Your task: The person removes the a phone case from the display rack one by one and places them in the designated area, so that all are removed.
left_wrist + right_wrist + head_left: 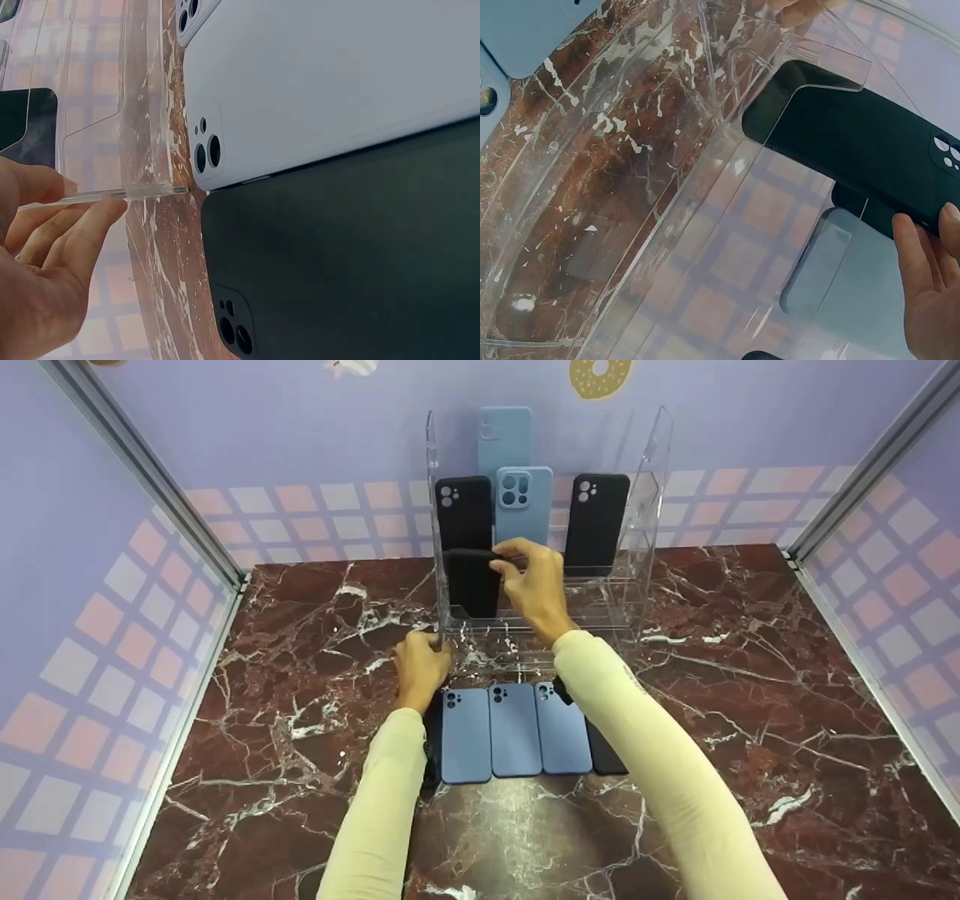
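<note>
My right hand [536, 585] pinches a black phone case [474, 589] by its side edge near the top. In the right wrist view, the lower end of this phone case [840, 142] sits behind the clear lip of a tiered acrylic stand [622, 300]. My left hand [422, 666] holds the stand's front left side; the left wrist view shows thumb and fingers [94, 232] pinching the thin clear panel [150, 192]. Behind the held case, another black case [463, 514], a light blue case [525, 521] and a black case at right [596, 525] stand on a higher tier.
A light blue case [506, 439] stands on the tier at the back. Before the stand, blue cases [466, 742] lie side by side on the marbled tabletop [300, 780], with black cases [345, 255] at either end, partly hidden by my arms. Patterned panels [97, 645] wall the sides.
</note>
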`<state>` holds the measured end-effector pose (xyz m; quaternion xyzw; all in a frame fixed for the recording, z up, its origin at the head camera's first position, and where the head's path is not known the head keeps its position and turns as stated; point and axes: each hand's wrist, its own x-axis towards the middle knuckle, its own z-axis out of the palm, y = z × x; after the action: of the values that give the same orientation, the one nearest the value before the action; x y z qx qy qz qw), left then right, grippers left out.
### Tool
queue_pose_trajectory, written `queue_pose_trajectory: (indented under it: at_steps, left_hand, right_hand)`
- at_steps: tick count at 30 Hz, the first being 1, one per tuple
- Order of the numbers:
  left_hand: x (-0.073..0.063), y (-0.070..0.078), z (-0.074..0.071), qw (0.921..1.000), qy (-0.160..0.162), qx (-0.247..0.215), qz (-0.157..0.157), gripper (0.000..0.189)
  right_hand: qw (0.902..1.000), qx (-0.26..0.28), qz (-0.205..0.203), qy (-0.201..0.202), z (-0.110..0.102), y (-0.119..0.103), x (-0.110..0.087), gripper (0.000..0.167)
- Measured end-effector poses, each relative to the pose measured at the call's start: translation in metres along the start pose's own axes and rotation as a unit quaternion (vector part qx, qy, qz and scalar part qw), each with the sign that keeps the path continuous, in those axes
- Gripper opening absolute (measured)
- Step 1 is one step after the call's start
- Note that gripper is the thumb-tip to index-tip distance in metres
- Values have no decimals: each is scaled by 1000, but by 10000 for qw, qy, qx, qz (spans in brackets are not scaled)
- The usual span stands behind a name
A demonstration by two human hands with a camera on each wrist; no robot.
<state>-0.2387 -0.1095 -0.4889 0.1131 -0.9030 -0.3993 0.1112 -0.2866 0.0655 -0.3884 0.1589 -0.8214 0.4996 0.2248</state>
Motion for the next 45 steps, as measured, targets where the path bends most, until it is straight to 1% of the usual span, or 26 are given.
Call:
queue_pose_trajectory:
  at_steps: [7, 13, 20, 23, 25, 28, 31, 35, 38, 41, 45]
  left_hand:
    - [1, 0, -3, 9999, -34, 33, -95, 20]
    - [2, -1, -4, 9997, -103, 14, -218, 20]
    - [4, -1, -1, 9998, -127, 20, -141, 21]
    - [5, -1, -1, 9999, -97, 25, -121, 19]
    - [5, -1, -1, 9999, -75, 37, -90, 17]
    - [5, -1, -2, 10000, -7, 30, -11, 16]
    - [6, -2, -2, 10000, 42, 42, 56, 16]
    - [7, -4, -1, 9999, 34, 72, 74, 15]
    - [8, -5, -1, 9999, 34, 81, 86, 15]
    - [8, -6, -1, 9998, 75, 81, 144, 14]
    - [8, -7, -1, 9999, 59, 61, 140, 12]
  right_hand:
    - [9994, 245, -49, 237, -13, -6, 2, 11]
    - [9978, 423, -241, 456, -29, -11, 4, 12]
    - [9940, 806, -236, 695, -60, -16, 4, 15]
    - [9935, 828, -244, 736, -77, -17, 2, 16]
    - [9944, 769, -168, 700, -89, -17, 0, 16]
    - [9965, 582, 84, 598, -107, -15, -4, 16]
    - [9982, 256, 200, 498, -123, -11, -8, 16]
    - [9988, -59, 185, 439, -143, -1, -15, 15]
    - [9988, -195, 236, 394, -158, 8, -18, 15]
    - [9981, -398, 350, 329, -172, 17, -22, 16]
    - [9964, -641, 529, 185, -191, 26, -26, 16]
